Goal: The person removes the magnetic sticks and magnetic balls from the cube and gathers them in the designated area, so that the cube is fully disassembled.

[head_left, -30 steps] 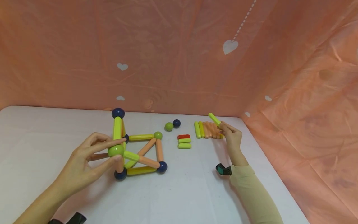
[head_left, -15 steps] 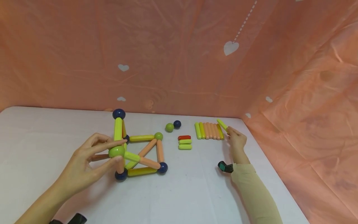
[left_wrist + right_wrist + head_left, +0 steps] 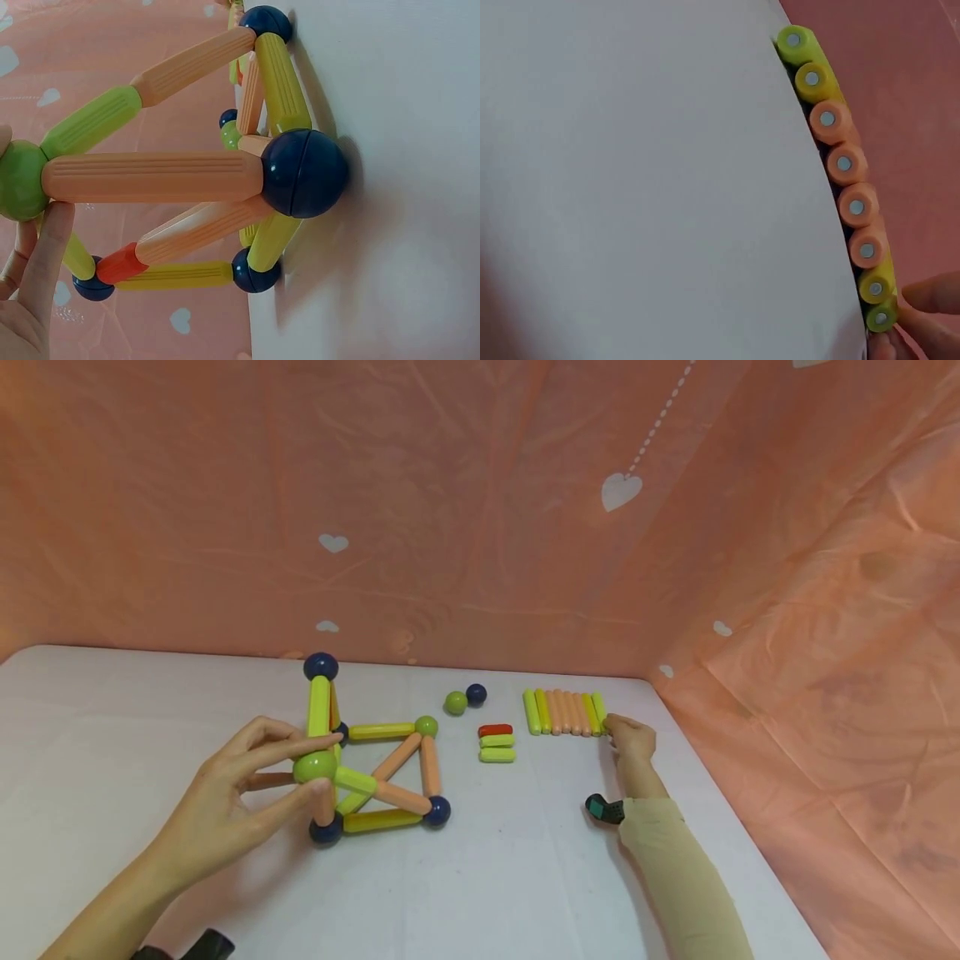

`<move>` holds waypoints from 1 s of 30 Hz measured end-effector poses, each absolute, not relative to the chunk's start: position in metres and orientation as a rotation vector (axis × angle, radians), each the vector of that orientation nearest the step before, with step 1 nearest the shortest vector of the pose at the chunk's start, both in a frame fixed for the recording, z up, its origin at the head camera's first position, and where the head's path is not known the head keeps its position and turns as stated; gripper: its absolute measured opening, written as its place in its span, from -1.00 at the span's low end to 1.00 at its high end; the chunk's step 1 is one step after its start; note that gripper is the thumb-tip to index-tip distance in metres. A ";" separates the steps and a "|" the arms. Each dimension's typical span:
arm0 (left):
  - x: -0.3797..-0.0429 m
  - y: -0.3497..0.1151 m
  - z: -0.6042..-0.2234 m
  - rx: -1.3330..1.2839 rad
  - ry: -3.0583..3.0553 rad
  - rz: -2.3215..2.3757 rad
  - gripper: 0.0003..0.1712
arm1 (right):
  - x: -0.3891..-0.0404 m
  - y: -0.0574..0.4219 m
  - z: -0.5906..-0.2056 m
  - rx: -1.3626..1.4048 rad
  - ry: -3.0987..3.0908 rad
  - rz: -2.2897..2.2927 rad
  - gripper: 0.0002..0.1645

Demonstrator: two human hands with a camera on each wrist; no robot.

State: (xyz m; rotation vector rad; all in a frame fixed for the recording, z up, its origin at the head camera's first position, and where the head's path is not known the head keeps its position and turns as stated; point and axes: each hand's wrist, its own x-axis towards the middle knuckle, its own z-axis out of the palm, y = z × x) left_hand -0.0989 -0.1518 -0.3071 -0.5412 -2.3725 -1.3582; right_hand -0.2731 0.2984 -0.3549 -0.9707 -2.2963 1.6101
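My left hand [image 3: 247,777] pinches a light green ball [image 3: 315,767] at the upper near corner of a magnetic stick-and-ball frame. In the left wrist view, an orange stick [image 3: 157,178] joins that ball to a dark blue ball [image 3: 305,173] on the table. Another dark blue ball [image 3: 321,666] tops the frame's far side. At the right, my right hand [image 3: 633,742] has its fingertips on a light green magnetic stick [image 3: 599,707], which lies at the right end of a row of sticks. The right wrist view shows the stick's metal-tipped end [image 3: 882,317] between finger and thumb.
The row's orange sticks [image 3: 567,712] lie side by side near the table's back right. Short sticks, one red [image 3: 496,729] and two green [image 3: 497,756], lie left of it. A loose green ball [image 3: 456,702] and blue ball [image 3: 476,694] sit behind these. A fabric backdrop [image 3: 480,527] rises behind.
My right hand has moved right and lowered the light green stick from above the row to its right end on the table. The left hand keeps its hold on the green ball.
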 end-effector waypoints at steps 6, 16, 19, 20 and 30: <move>-0.100 -0.153 -0.306 -0.545 -2.374 -1.354 -0.48 | -0.264 0.287 -0.348 -0.712 -2.455 1.481 -0.49; -0.107 -0.158 -0.307 -0.496 -2.345 -1.381 -0.54 | -0.238 0.232 -0.339 -0.229 -2.437 1.678 -0.61; -0.114 -0.158 -0.308 -0.437 -2.320 -1.380 -0.58 | -0.231 0.216 -0.339 -0.119 -2.477 1.731 -0.62; -0.116 -0.158 -0.308 -0.417 -2.310 -1.379 -0.58 | -0.228 0.212 -0.339 -0.080 -2.488 1.743 -0.62; -0.115 -0.158 -0.308 -0.407 -2.352 -1.424 -0.66 | -0.202 0.177 -0.339 0.392 -2.636 1.865 -0.66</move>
